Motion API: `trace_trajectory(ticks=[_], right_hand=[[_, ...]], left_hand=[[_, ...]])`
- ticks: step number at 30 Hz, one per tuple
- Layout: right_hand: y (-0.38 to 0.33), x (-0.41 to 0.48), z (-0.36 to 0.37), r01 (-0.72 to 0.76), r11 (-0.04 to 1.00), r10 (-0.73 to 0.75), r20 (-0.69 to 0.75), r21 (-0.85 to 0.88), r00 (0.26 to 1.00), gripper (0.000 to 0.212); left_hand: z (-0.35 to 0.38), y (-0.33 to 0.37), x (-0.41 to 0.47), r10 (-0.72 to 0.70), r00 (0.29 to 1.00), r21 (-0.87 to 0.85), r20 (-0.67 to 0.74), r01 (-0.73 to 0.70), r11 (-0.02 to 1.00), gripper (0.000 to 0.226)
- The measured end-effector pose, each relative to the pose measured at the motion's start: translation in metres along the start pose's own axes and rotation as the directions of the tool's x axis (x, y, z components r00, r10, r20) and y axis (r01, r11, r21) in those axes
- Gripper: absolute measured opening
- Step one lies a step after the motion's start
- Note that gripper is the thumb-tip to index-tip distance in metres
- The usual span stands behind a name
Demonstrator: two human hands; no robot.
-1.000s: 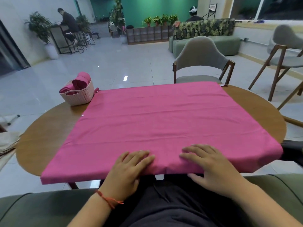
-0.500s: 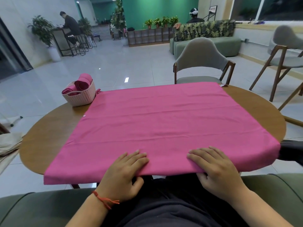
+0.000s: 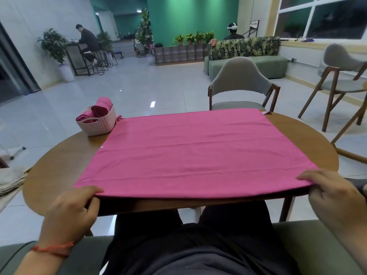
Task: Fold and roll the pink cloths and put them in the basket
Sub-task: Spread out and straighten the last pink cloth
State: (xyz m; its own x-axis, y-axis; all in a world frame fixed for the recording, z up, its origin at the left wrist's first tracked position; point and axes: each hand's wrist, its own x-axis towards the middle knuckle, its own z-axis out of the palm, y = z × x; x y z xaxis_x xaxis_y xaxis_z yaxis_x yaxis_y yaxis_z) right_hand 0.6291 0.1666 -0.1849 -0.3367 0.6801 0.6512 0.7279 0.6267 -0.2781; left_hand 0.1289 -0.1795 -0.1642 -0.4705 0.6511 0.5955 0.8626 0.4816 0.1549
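A large pink cloth (image 3: 190,151) lies spread flat over the round wooden table (image 3: 59,169), with a few straight fold creases across it. My left hand (image 3: 73,209) pinches its near left corner at the table's front edge. My right hand (image 3: 329,193) pinches its near right corner. The near edge of the cloth is lifted slightly off the table between them. A pale pink woven basket (image 3: 97,124) stands at the table's far left, just beside the cloth's far left corner, and holds several rolled pink cloths (image 3: 101,108).
A grey chair (image 3: 240,84) stands behind the table's far side, and another wooden chair (image 3: 337,80) at the right. Beige fabric (image 3: 10,179) lies low at the left. My lap and a green seat fill the foreground. People sit far back in the room.
Both hands slid from the middle of the near edge outward to the two near corners and took hold of them. The near edge now lies on the table instead of hanging over it.
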Motion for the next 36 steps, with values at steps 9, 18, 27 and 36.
trace_trajectory(ticks=[9, 18, 27, 36], right_hand=[[-0.011, 0.123, 0.009, -0.019, 0.997, 0.018, -0.015, -0.070, 1.000, 0.038], [-0.006, 0.246, 0.068, -0.010, 0.988, 0.008, -0.014, -0.151, 1.000, 0.035], [0.000, 0.366, 0.161, -0.018, 0.985, 0.021, 0.014, -0.173, 1.000, 0.046], [0.033, 0.380, 0.306, -0.207, 0.964, 0.240, 0.211, -0.167, 0.947, 0.035]], left_hand=[[0.014, 0.000, 0.130, 0.006, 0.991, 0.141, -0.134, 0.013, 0.990, 0.027], [0.067, -0.009, 0.261, 0.051, 0.986, 0.212, -0.156, -0.017, 0.977, 0.027], [0.157, -0.019, 0.379, 0.010, 0.988, 0.194, -0.153, 0.020, 0.981, 0.028], [0.301, -0.039, 0.402, -0.233, 0.958, 0.354, 0.169, 0.162, 0.921, 0.029]])
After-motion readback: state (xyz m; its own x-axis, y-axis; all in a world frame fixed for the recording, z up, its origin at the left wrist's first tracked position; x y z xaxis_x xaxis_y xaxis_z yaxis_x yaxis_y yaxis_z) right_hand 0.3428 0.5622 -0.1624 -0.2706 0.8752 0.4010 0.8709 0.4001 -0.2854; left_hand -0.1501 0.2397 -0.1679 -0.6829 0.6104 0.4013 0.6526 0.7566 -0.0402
